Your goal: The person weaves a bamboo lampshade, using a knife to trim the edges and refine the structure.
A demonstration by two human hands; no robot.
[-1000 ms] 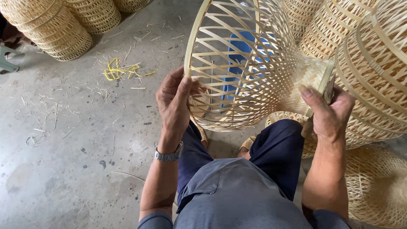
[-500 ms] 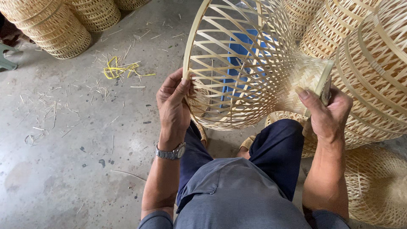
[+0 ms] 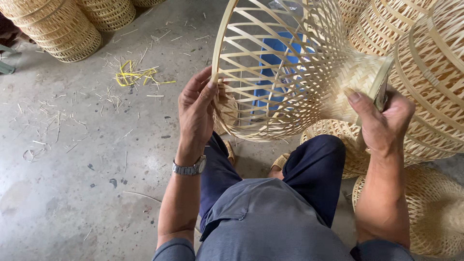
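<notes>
Your left hand has slid up the basket rim a bit vs a sec ago, fingers clamped on it; right hand grips the woven base end. Basket is over your knees, tilted. Open floor to the left; stacked baskets crowd the right.

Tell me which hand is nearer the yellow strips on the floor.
Left. The left hand grips the basket rim, right of the yellow strips; the right hand holds its far end.
</notes>
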